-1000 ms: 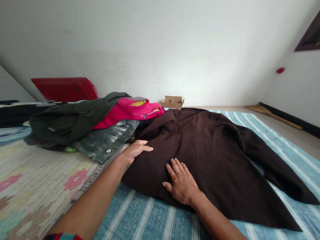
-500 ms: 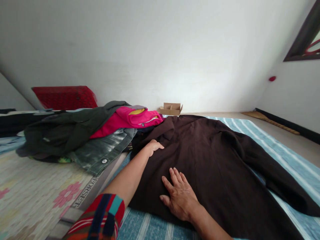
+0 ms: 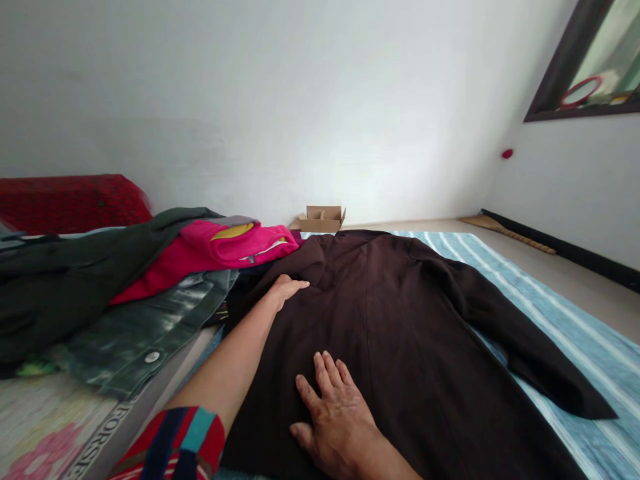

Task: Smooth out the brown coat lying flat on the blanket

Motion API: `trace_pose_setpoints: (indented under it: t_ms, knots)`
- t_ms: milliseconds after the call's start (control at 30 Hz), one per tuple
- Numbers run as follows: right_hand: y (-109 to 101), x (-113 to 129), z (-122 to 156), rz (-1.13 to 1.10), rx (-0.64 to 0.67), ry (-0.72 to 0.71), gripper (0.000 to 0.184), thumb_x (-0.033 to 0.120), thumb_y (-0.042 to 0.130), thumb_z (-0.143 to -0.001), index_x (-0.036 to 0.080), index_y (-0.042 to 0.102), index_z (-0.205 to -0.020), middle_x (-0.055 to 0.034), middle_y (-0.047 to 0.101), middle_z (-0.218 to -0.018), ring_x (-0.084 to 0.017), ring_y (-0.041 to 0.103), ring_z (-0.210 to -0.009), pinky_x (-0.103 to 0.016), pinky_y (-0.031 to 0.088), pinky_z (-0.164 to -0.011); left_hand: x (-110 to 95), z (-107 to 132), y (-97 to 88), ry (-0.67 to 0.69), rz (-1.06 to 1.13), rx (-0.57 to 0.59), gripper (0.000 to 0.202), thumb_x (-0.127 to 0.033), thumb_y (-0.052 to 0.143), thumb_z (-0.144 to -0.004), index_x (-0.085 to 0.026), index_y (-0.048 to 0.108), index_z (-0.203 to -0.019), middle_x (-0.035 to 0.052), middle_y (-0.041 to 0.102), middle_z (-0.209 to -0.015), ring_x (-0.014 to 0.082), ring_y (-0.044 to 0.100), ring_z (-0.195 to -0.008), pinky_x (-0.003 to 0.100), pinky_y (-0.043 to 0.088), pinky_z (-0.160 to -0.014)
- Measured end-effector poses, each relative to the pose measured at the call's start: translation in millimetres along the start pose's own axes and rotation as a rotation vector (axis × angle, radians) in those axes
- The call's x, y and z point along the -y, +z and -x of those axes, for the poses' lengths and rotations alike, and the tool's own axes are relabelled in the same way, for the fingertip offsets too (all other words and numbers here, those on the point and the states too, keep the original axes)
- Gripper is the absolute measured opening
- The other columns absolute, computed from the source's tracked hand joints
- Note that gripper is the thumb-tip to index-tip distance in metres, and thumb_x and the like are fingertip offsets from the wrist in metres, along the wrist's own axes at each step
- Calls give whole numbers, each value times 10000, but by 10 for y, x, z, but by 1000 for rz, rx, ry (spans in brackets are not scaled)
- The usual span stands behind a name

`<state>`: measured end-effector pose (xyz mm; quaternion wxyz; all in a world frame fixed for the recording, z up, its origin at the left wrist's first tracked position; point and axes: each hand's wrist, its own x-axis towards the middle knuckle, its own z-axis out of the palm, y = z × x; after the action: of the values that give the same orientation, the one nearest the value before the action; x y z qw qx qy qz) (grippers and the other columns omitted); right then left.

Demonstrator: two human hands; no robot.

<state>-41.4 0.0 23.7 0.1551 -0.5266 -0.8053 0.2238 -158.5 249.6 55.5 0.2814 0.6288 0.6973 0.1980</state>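
Note:
A dark brown coat (image 3: pixel 400 320) lies spread out, one sleeve stretched to the right and a fold of cloth near its upper left. My right hand (image 3: pixel 335 410) rests flat on the lower part of the coat, fingers spread, holding nothing. Further up and to the left, my left hand (image 3: pixel 289 287) touches the coat beside that fold, its thumb pointing right. The other fingers of this hand are mostly hidden, though no cloth shows gripped in it. A striped cuff covers my left forearm.
Under the coat is a blue and white striped sheet (image 3: pixel 555 307). At left lie a bright pink garment (image 3: pixel 240 243), a dark green garment (image 3: pixel 60 267) and a denim piece (image 3: pixel 145 333). A small cardboard box (image 3: pixel 323 219) stands by the wall, a red object (image 3: pixel 75 200) farther left.
The view has turned somewhat to the right, so things appear shifted left. Both hands stay on the coat in nearly the same places. The coat lies as before.

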Motion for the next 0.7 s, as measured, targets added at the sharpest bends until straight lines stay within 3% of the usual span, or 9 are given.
trace_pose_setpoints:
  t_ms: [167,300,433,700]
  knots:
    - [-1,-7,-37,6,-10,-14,650,576,306,-883,194,296,-1409,-160,56,-1494,-298,2,-1364,-508,124,-1098,-151,-204,98,55,-198,-69,275,-197,622,-629,-87,635,-881,148,680,-914,289,630,-887,307,479,-719]
    - [24,-27,-75,13,-20,-24,654,566,348,-874,180,310,-1400,-168,63,-1490,-312,26,-1362,-520,149,-1092,-119,-236,94,159,-301,-111,365,-106,510,-682,-131,624,-1029,138,662,-1053,287,574,-1059,313,439,-864]
    - [43,-60,-119,10,-15,-27,673,574,393,-853,181,321,-1394,-169,76,-1489,-326,40,-1357,-533,168,-1084,-47,-170,147,197,-351,-170,472,-135,449,-762,-75,513,-1226,184,564,-1228,295,500,-1166,336,385,-966]
    - [54,-27,-130,-13,-73,2,685,579,450,-829,185,347,-1380,-171,135,-1483,-317,97,-1359,-533,198,-1077,18,-140,234,216,-368,-251,437,-261,464,-788,-163,541,-1206,170,596,-1184,368,561,-1062,456,450,-859]
